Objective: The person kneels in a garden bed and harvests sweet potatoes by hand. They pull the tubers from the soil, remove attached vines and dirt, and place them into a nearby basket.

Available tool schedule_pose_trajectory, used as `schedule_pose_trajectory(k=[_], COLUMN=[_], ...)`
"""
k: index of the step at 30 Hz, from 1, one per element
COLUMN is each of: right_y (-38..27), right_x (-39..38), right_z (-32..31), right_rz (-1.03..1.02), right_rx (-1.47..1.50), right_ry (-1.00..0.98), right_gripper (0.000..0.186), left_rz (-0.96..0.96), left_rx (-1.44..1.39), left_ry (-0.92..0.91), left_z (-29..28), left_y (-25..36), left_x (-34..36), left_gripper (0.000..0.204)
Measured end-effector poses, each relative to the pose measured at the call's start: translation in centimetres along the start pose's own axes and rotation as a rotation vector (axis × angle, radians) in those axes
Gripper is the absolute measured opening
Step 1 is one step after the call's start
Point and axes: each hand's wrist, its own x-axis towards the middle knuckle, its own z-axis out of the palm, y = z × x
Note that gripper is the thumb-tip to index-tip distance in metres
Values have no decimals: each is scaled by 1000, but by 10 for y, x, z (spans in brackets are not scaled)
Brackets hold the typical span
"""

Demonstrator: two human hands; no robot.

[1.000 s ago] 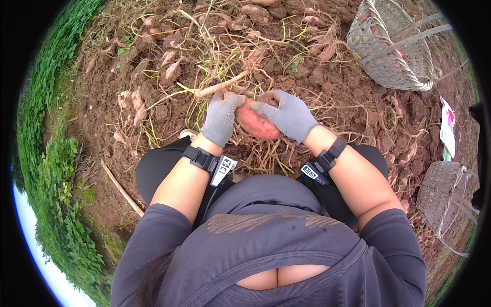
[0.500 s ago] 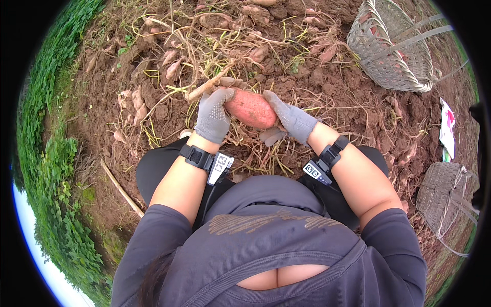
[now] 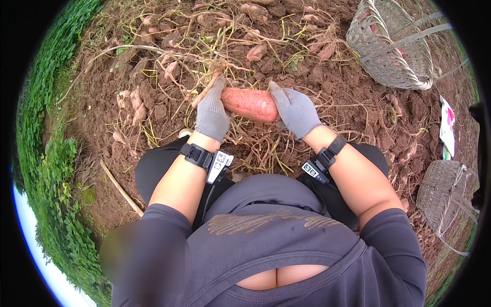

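A large reddish-pink sweet potato (image 3: 250, 105) lies almost level between my two hands, above the dug soil. My left hand (image 3: 212, 115), in a grey glove with dots, is closed round its left end. On the right end, my right hand (image 3: 296, 110), also gloved in grey, grips with the thumb along the near side. The fingers under it are mostly hidden. A thick pale vine stalk (image 3: 205, 92) runs right beside the left fingers; whether they touch it I cannot tell.
Loose brown soil (image 3: 327, 82) is strewn with vines and smaller sweet potatoes (image 3: 137, 105). A woven basket (image 3: 391, 64) stands far right, another basket (image 3: 441, 197) nearer. Between them lies a white packet (image 3: 447, 127). A stick (image 3: 121, 188) lies left; green leafy plants (image 3: 48, 153) border the left side.
The sweet potato has been turned to lie more level. My right hand has shifted round its end, its back now more visible. A long vine now arches out to the far left.
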Motion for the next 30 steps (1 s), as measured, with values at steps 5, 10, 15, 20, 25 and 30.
schedule_pose_trajectory(k=[5, 10, 15, 20, 25, 30], right_y=[25, 27, 13, 11, 18, 10], right_x=[20, 25, 11, 6, 11, 14], right_z=[6, 2, 0, 2, 3, 0], right_rz=[-462, -189, -214, -145, -286, -167], right_rx=[-309, -57, 1, 11, -111, -22], right_ry=[215, 96, -18, -285, -90, 91], right_gripper=[59, 59, 62, 59, 42, 40], left_rz=[-53, 14, -16, -29, -32, 1], left_rx=[-72, -43, -63, -50, -58, -37], left_ry=[1, 78, 109, 15, -27, -58], left_z=[-3, 5, 14, 12, 10, 8], left_y=[5, 14, 15, 15, 15, 14], left_x=[4, -3, -11, -10, -9, -9], left_gripper=[14, 14, 13, 19, 22, 23])
